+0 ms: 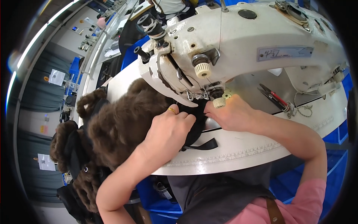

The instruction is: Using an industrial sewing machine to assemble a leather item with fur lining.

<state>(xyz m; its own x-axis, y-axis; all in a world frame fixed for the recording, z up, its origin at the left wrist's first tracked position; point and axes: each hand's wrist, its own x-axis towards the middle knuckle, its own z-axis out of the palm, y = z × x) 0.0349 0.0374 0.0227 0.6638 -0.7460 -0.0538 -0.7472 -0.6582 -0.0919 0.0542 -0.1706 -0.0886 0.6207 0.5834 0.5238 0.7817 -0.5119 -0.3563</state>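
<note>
Both hands press the brown furry fabric (123,123) flat: left hand (167,130) on its bulk leftward, right hand (227,114) nearer the needle (209,98).

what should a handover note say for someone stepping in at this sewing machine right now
Left hand: pressed on the brown fuzzy fabric piece, gold ring on one finger.
Right hand: fingers on the black lining under the white industrial sewing machine head.
A black webbing strap trails onto the white table.
Red-handled snips lie behind the right hand.
Done: work placed at the needle. Left: seam progress cannot be told.
</note>
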